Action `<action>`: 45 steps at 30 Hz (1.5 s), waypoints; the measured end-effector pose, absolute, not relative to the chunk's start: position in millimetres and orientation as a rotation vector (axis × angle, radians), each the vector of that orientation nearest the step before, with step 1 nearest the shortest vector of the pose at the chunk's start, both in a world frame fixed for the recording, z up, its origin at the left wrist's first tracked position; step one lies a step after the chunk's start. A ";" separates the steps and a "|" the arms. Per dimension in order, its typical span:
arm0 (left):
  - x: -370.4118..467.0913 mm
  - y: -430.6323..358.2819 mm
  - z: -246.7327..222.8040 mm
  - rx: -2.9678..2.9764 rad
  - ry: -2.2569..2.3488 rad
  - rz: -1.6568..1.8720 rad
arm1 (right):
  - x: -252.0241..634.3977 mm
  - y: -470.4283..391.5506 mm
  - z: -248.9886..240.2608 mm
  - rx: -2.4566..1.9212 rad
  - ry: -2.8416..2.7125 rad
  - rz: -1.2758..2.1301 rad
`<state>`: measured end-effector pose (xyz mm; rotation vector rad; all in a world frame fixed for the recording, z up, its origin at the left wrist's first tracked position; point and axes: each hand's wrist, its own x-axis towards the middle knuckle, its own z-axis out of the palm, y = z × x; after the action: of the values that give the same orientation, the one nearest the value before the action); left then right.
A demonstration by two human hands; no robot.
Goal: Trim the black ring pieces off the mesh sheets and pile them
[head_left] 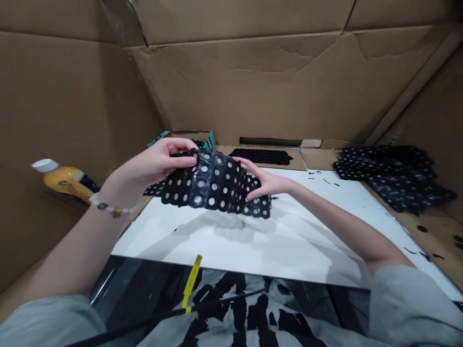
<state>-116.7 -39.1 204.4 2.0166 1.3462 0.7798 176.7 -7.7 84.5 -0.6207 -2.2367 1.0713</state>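
Between my two hands, above the white board [275, 241], hangs a black sheet with rows of pale round spots [213, 185]. A shiny film shows on part of it, and it bends into folds toward the right. My left hand [173, 156] pinches its upper left edge between thumb and fingers. At the right side, my right hand [260, 180] grips the sheet with the thumb in front and the fingers at the top edge. Part of the sheet's far side is hidden behind its front face.
Cardboard walls [253, 86] surround the board. At the right lies a pile of similar black spotted sheets [394, 173]. A black bumpy strip [260, 156] lies at the back, near a small open box [210, 140]. On the left stands a tilted juice bottle [65, 178]. Black scraps [325, 181] dot the board.
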 end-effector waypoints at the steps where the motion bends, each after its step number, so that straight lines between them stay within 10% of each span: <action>1: -115.6 -39.2 206.2 2.030 1.327 0.760 | 173.0 -10.8 81.7 -0.603 -2.240 1.196; 6: -130.9 -32.2 205.3 2.157 1.358 0.589 | 194.7 -20.7 82.1 -0.789 -2.308 1.576; 13: -155.5 -36.6 136.6 2.450 1.177 0.729 | 240.5 -55.8 90.6 -1.115 -2.292 0.399; 21: -186.1 -37.9 80.0 2.615 1.166 0.228 | 282.3 -83.5 60.5 -1.453 -2.777 0.511; 33: 27.0 -11.8 14.9 2.674 0.837 0.335 | 270.6 10.4 7.9 -2.022 -2.356 0.007; 45: 50.5 -12.1 -3.5 2.370 1.086 0.387 | 297.3 -54.7 48.2 -1.650 -1.955 0.067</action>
<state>50.5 -12.1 -3.5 2.3699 1.0857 0.3866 297.3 -54.7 48.2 -1.6496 -1.9549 0.0675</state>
